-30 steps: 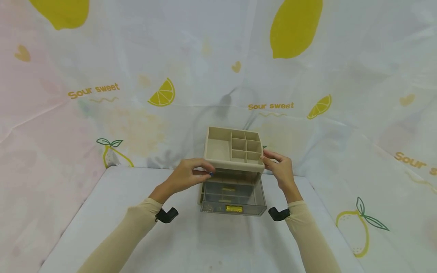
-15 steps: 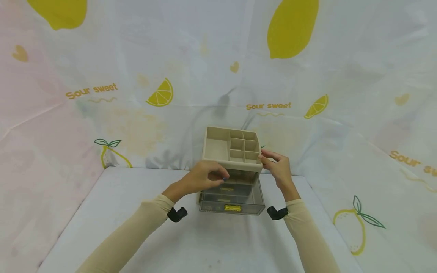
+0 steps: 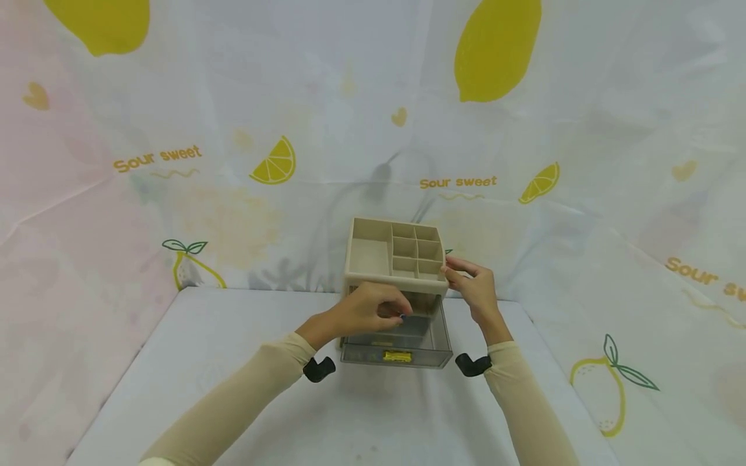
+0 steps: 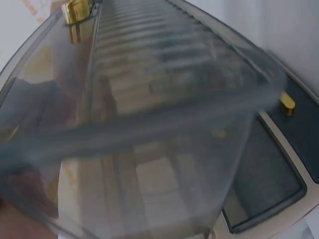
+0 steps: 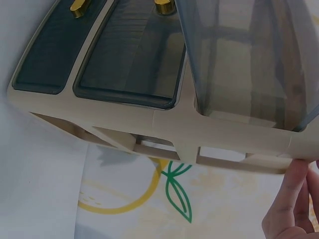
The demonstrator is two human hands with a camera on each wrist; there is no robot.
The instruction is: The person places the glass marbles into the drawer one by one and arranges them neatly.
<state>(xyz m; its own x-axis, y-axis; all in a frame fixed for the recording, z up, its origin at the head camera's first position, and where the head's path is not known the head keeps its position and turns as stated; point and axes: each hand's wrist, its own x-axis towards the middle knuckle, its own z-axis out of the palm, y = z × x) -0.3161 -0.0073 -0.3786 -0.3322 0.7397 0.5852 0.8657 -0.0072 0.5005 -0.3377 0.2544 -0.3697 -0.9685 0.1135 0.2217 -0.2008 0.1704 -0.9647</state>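
A beige desktop drawer organizer with a divided top tray stands against the back. Its clear grey upper drawer is pulled out, gold handle in front; the left wrist view shows the drawer rim close up. Over this drawer, my left hand pinches a small blue thing, too small to identify and mostly hidden by the fingers. My right hand holds the organizer's right side near the top. In the right wrist view, fingertips touch the beige frame.
Two lower drawers, a middle one and a bottom one, are closed below the pulled-out drawer. A white table lies beneath. Behind it hangs a lemon-print cloth.
My left hand has moved right, from the drawer's left edge to over its middle, still pinching the small blue thing. My right hand keeps its hold on the organizer.
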